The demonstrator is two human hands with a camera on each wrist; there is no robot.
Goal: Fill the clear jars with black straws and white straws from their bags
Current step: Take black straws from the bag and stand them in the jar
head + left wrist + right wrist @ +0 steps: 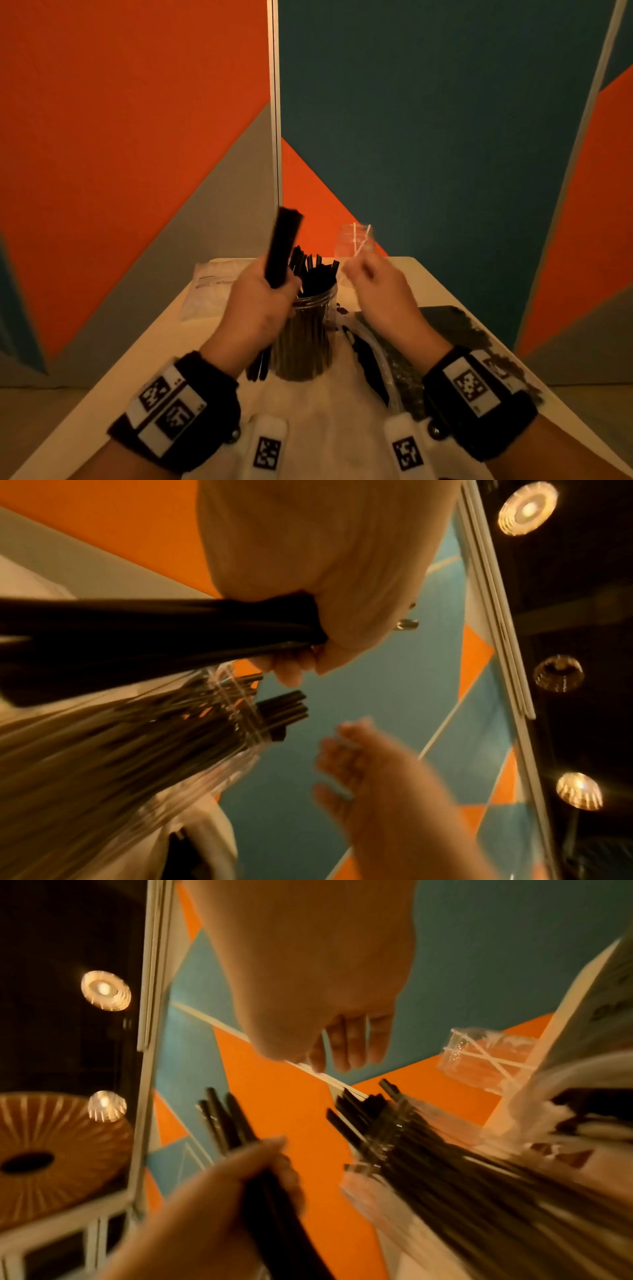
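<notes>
the left hand (260, 305) is clenched round a bundle of black straws (283, 247), gripping it near the middle so its long axis stands almost upright, tilted a little to the right. the bundle's lower ends hang down beside the near jar (305, 339), which stands mid-table and is already crowded with black straws. that jar's mouth lies just right of the left hand and below the bundle's top, so i judge the left hand is the nearer one for dropping it in. the right hand (380, 291) hovers beside the jar's rim with fingers loosely bent; it looks empty. the far jar (354, 241), near the table's (137, 353) back edge, holds a few white straws.
</notes>
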